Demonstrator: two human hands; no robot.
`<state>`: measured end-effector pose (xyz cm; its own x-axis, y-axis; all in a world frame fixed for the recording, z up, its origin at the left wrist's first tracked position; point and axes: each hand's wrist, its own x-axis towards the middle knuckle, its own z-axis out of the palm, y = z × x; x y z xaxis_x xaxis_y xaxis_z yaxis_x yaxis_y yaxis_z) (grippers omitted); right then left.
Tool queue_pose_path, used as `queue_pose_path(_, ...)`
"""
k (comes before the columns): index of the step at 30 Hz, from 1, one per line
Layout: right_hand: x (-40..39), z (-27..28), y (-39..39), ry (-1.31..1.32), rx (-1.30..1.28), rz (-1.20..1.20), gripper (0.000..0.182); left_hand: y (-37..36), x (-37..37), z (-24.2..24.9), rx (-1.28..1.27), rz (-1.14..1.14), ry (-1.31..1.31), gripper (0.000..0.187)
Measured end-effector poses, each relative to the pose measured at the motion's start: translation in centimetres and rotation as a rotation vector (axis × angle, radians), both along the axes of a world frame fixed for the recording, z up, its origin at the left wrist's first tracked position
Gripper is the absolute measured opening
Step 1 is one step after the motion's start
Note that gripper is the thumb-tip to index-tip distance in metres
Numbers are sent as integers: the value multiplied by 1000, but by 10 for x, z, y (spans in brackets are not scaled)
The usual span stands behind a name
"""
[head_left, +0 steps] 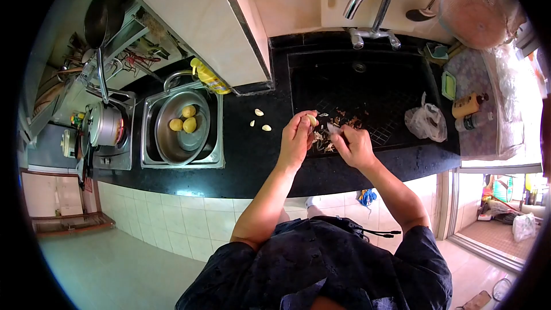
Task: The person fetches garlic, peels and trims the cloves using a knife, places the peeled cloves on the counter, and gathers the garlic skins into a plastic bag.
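Observation:
My left hand [296, 141], fingers closed, pinches a pale garlic clove [312, 120] over the near edge of the black sink [396, 77]. My right hand [354, 148] is closed just to the right of it. A small whitish piece [333, 130] shows at its thumb and fingertips; I cannot tell what it is. Garlic skins [325, 144] and brown scraps lie beneath and beyond both hands. To the left on the black counter [241, 155] lie three garlic cloves, one of them a clove [266, 128] close to my left hand.
Left of the counter, a metal bowl [166, 152] with three yellowish potatoes [189, 124] sits in a steel basin [215, 158]. A pot [105, 126] stands on the stove. The faucet [376, 6] rises behind the sink; a plastic bag [426, 121] and bottles [468, 105] are at right.

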<state>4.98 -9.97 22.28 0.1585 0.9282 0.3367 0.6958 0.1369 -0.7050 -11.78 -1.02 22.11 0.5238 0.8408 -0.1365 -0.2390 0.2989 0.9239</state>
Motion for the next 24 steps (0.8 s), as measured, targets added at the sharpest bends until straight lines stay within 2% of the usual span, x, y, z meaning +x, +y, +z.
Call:
queue_pose_path(2,4,2,9,-14,-87,-73,37,2,-3,0,0,-77,-11,27)
queue_pose_path(5,7,9,13,77,-158,-9,40,-2,0,8,80,-62,27,25)
queue_pose_path(9,9,11,15,115,-226,38,42,1,-3,3,86,-181,-10,25)
queue_pose_path(15,10,11,14,127,-154,86,46,2,-3,11,87,-219,56,22)
queue_pose_path(18,11,9,14,131,-130,106,48,3,-3,8,192,-253,111,24)
queue_pose_path(24,9,9,13,157,-125,111,50,7,-10,19,324,-322,46,28)
